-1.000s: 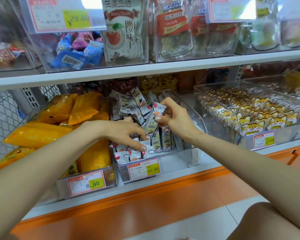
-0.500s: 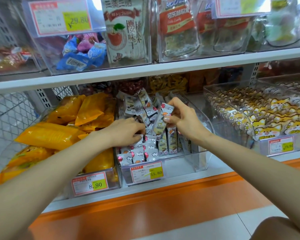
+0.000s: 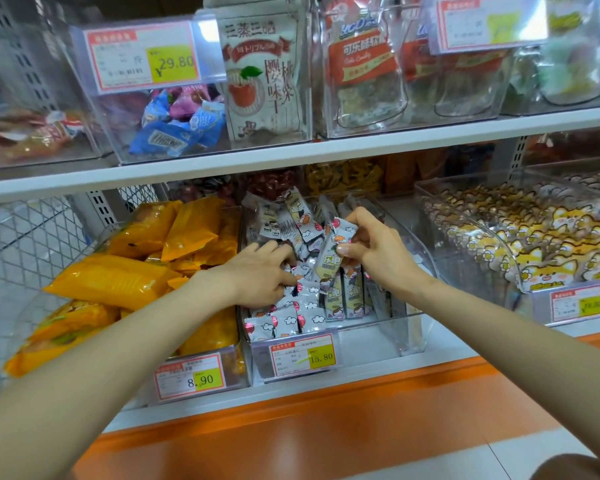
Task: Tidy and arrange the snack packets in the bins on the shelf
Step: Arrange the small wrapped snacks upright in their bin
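Change: the left grip (image 3: 257, 275) lay flat over the front packets a second ago. It has since dug into the loose pile with its fingers curled. The right grip (image 3: 374, 251) holds its packet much as before.
Left grip: clenched on a few loose packets (image 3: 302, 271) in the middle of the clear bin (image 3: 371, 336), probably gathering them to square them up. How many it holds is hidden under the fingers.
Right grip: pinching a tall packet (image 3: 329, 258) near its top edge, thumb against fingertips, raised just above the upright row (image 3: 347, 301). Held by the top like this, I judge, its foot can slide down into that row.
Task's things: the packets sit in the bin with the 15.80 price tag (image 3: 302, 355), on the lower shelf (image 3: 465, 348). Flat ones lie at the front, upright ones on the right, and a jumbled heap (image 3: 284, 220) at the back.
Around: orange packets (image 3: 118, 282) fill the bin just to the left and fox-printed packets (image 3: 541, 244) the bin to the right. The upper shelf (image 3: 291, 157) runs overhead.
In the way: the left wrist crosses the front packets. The back heap leans toward the row and crowds the slot.
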